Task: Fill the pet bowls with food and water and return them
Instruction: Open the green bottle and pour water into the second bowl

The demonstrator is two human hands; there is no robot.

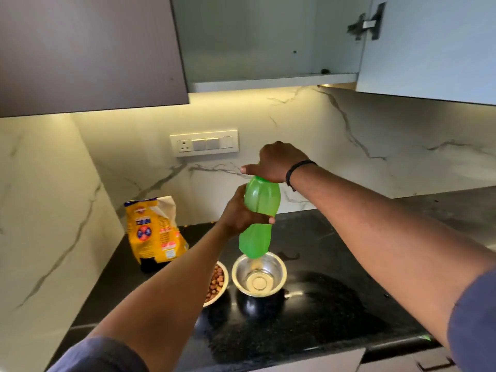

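Note:
A green plastic bottle (259, 218) is held upright in the air above a steel bowl (259, 276) that has clear water in it. My left hand (239, 213) is wrapped around the bottle's middle. My right hand (276, 162) is clamped over the bottle's top, hiding the cap. To the left of the water bowl, a second bowl (216, 283) holds brown kibble; my left forearm covers part of it. Both bowls rest on the black countertop (335, 304).
A yellow pet food bag (154, 232) stands open at the back left of the counter. Marble walls close off the left and back. Overhead, a wall cabinet (268, 41) stands open, its door (429, 47) swung out at upper right. A drawer handle (434, 365) shows below the counter edge.

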